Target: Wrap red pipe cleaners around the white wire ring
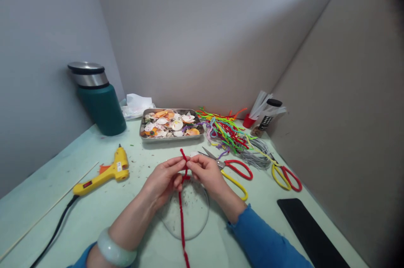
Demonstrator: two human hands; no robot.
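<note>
A long red cord (pixel 182 221), fuzzy like yarn or a pipe cleaner, runs from between my hands down past the near edge of the view. My left hand (pixel 166 177) pinches it near its upper end, with the thumb and forefinger closed. Meeting it from the right, my right hand (pixel 205 172) also pinches the cord at its fingertips. A short red piece crosses it just below the fingers; whether they are knotted I cannot tell. Beneath both hands lies a pale grey ring (pixel 205 221) on the table. Scissors (pixel 235 169) with red and yellow handles rest beside my right hand.
A yellow glue gun (pixel 105 175) and thin stick (pixel 50 209) lie left. Behind stand a teal bottle (pixel 102 110) and a metal tray (pixel 172 139) of shells. Right are colourful yarn strands (pixel 227 133), more scissors (pixel 285 176), a jar (pixel 267 118) and a black flat object (pixel 306 226).
</note>
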